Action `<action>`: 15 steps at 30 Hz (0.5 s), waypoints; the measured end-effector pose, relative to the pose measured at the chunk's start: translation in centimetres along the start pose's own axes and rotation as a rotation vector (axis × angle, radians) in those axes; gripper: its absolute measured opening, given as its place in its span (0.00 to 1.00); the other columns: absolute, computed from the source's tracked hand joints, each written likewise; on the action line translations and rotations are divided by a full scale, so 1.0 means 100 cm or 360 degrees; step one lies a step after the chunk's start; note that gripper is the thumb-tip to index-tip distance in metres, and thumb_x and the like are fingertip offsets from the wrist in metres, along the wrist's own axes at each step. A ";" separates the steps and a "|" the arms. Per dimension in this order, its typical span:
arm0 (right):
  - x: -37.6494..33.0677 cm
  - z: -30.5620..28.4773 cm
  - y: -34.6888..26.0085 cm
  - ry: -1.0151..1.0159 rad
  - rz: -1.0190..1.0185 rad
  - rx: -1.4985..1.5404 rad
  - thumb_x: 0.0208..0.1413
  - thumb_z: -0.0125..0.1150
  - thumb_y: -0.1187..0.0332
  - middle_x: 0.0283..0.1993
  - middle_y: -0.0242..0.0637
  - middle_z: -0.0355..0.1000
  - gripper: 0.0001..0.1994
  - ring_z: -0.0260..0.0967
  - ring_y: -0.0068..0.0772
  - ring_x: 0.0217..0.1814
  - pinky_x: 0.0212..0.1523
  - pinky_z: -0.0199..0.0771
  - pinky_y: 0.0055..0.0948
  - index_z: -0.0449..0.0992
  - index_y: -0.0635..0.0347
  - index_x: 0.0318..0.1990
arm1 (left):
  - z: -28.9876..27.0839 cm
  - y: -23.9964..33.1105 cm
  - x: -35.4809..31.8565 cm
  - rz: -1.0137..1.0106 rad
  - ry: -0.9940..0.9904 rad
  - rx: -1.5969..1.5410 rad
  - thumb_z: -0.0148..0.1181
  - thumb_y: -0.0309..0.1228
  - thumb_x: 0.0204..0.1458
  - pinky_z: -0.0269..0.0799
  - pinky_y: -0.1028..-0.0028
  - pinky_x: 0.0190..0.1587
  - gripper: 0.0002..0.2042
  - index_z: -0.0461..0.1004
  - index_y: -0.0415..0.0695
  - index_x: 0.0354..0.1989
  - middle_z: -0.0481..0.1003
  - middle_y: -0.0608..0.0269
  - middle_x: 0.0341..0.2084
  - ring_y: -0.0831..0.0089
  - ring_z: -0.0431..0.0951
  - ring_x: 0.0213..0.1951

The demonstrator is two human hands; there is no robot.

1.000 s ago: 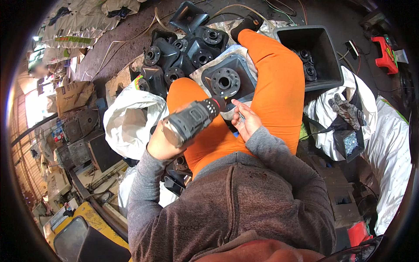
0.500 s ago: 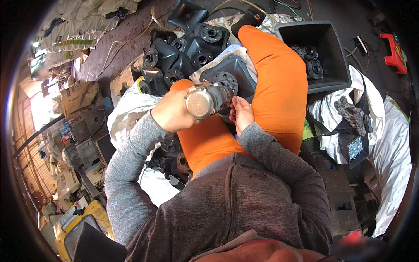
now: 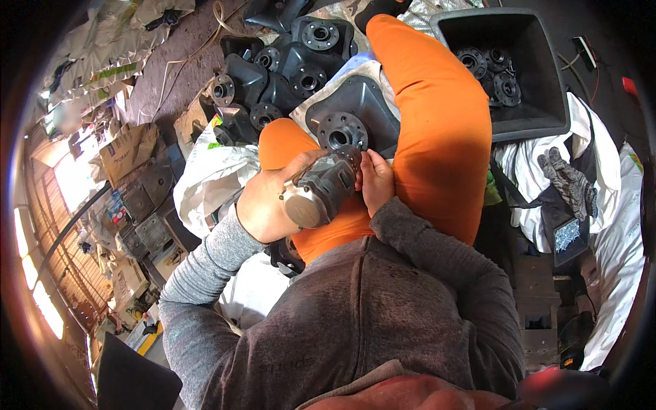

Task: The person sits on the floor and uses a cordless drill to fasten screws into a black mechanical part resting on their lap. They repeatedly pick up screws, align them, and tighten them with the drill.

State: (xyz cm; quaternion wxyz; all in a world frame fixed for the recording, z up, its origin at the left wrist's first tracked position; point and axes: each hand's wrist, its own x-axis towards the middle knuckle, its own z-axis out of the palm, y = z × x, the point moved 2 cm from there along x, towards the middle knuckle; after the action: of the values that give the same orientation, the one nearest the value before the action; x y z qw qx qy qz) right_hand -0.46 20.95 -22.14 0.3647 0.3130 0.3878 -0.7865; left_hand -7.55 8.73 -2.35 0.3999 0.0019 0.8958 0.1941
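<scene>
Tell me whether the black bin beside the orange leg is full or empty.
Partly filled: the black bin holds a few dark flanged castings in one corner, with bare floor showing.

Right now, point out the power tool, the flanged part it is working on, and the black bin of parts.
power tool (image 3: pixel 316 195), head view, on its grey body.
flanged part (image 3: pixel 342 132), head view, on the round flange.
black bin (image 3: pixel 540 119), head view, on its front wall.
</scene>
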 end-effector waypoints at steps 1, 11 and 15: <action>-0.001 0.000 -0.001 0.0015 -0.0007 -0.0001 0.67 0.47 0.60 0.27 0.26 0.64 0.12 0.58 0.14 0.20 0.20 0.63 0.17 0.70 0.60 0.39 | 0.001 -0.002 0.001 0.0023 0.0008 0.0000 0.67 0.37 0.42 0.79 0.62 0.35 0.34 0.62 0.54 0.61 0.79 0.52 0.32 0.52 0.81 0.32; 0.001 -0.001 -0.001 0.0036 0.0030 -0.0139 0.66 0.49 0.61 0.25 0.25 0.65 0.12 0.57 0.14 0.19 0.18 0.61 0.19 0.71 0.58 0.35 | 0.017 -0.005 -0.018 0.0103 0.0268 -0.0226 0.66 0.28 0.40 0.76 0.64 0.40 0.31 0.66 0.45 0.57 0.79 0.50 0.35 0.52 0.80 0.37; 0.010 -0.008 -0.002 0.0012 -0.0004 -0.0274 0.65 0.51 0.62 0.31 0.27 0.69 0.15 0.64 0.16 0.26 0.24 0.67 0.19 0.70 0.62 0.53 | 0.015 0.000 -0.060 0.0107 0.0127 -0.0296 0.65 0.27 0.43 0.69 0.66 0.52 0.28 0.67 0.38 0.56 0.76 0.50 0.45 0.60 0.76 0.47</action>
State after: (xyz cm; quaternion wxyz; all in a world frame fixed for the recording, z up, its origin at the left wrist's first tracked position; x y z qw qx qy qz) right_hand -0.96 21.35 -23.21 0.3878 0.2831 0.4558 -0.7495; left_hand -2.44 8.33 1.06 0.3557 -0.0129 0.8885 0.2896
